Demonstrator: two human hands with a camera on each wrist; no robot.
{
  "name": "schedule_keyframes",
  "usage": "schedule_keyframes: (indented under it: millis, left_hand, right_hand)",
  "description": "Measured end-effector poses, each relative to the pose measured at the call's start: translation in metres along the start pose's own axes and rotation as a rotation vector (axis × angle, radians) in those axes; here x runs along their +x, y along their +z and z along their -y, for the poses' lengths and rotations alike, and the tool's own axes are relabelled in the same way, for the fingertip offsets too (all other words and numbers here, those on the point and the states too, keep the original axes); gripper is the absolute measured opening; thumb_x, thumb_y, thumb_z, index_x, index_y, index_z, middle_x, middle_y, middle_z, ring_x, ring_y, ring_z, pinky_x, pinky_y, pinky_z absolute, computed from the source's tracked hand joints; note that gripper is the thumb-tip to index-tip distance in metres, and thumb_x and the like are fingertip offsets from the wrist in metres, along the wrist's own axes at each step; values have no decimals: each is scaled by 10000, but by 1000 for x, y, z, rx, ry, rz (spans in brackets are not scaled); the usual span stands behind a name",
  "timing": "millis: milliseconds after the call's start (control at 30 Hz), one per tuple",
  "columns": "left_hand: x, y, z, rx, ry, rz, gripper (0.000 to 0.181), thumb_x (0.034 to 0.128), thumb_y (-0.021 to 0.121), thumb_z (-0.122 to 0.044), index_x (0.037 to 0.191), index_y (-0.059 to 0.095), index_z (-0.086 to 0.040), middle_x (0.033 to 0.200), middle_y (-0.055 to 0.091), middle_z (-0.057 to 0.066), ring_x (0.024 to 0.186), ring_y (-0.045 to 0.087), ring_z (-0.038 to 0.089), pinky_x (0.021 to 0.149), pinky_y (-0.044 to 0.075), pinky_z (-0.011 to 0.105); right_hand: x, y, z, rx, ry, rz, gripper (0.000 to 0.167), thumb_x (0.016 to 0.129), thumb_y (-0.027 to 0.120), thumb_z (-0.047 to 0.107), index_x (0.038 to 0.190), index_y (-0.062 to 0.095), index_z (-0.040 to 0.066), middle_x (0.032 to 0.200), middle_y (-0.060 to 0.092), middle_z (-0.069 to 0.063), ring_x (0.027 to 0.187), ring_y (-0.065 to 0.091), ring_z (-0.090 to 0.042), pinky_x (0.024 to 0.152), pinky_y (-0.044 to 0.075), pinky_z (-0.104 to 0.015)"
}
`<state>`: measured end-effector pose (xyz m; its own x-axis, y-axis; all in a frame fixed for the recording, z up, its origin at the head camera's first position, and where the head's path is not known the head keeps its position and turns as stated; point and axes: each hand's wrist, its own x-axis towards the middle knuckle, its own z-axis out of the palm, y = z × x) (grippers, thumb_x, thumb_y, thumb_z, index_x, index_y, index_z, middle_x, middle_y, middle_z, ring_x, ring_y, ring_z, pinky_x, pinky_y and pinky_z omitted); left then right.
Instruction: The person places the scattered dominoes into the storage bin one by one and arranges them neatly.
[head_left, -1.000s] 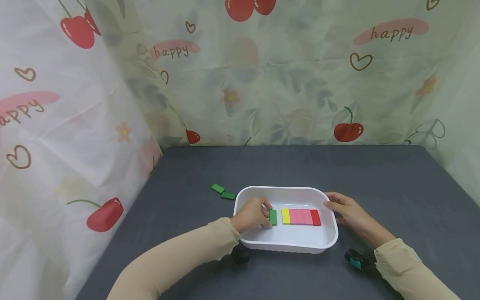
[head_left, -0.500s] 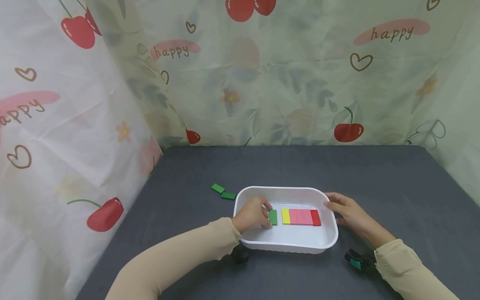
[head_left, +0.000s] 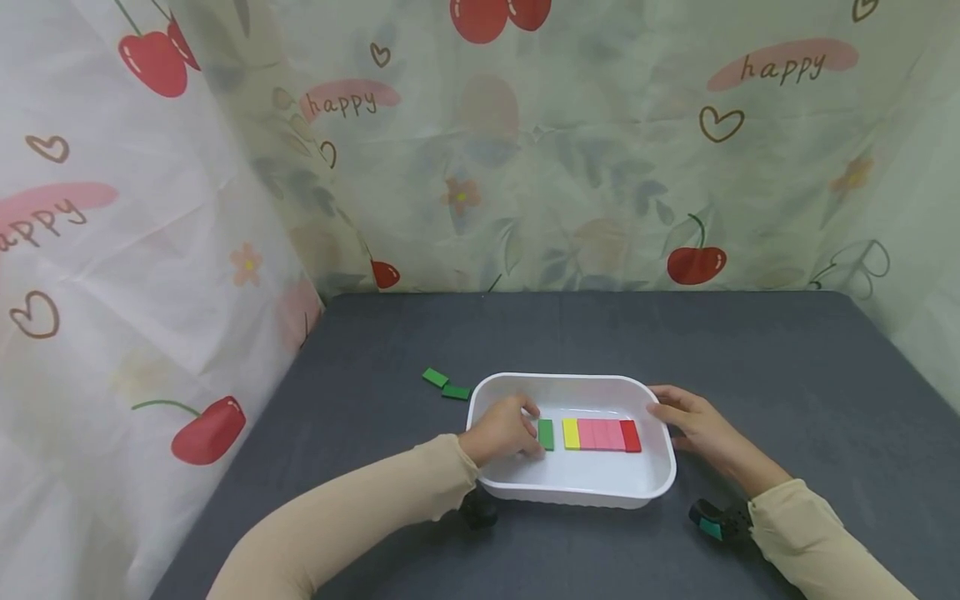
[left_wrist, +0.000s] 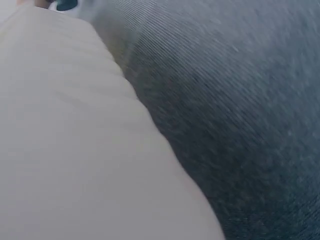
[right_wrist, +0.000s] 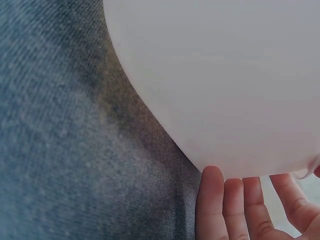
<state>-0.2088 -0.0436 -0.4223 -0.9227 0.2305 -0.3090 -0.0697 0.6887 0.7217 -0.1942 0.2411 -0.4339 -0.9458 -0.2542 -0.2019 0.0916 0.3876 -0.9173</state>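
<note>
A white plastic tray (head_left: 577, 481) stands on the dark table. On its floor a yellow tile (head_left: 572, 433), several pink tiles (head_left: 600, 434) and a red tile (head_left: 632, 436) lie edge to edge in a row. A green tile (head_left: 546, 434) lies left of that row, with a gap between. My left hand (head_left: 501, 429) reaches over the tray's left wall; its fingertips are at the green tile's left side, the index finger slightly off it. My right hand (head_left: 693, 425) grips the tray's right end, thumb at the rim. In the right wrist view, its fingers (right_wrist: 212, 192) lie against the outer wall.
Two more green tiles, one farther off (head_left: 435, 377) and one nearer the tray (head_left: 456, 392), lie on the table left of the tray. A patterned curtain (head_left: 555, 167) hangs behind the table (head_left: 600, 333). Dark wrist devices, including one at the right sleeve (head_left: 720, 520), sit below both wrists.
My left hand has drawn back very slightly leftward, its index finger coming away from the green tile's upper edge. The tiles, tray and right hand have stayed in place.
</note>
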Motion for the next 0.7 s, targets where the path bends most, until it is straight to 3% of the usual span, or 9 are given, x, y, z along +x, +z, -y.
schedule_keyframes:
  millis: [233,700]
  left_hand:
    - [-7,-4,-5,-12,-69,26,413,703,805,-8,1072,622,1,791,626,53,682,597,168,619,476,260]
    - [-5,3,-10,-42,-70,41,425,710,806,-25,1097,632,-8,814,624,45,701,588,176,628,468,267]
  right_hand:
    - [2,1,-4,-12,-2,-2,561,1005,496,337,1430,364,-2,1413,431,-277,1289,424,-463,920,472,-586]
    - [2,1,-4,-17,8,3,563,1010,483,338,1437,352,-5,1422,419,-281,1300,410,-470,920,466,-595]
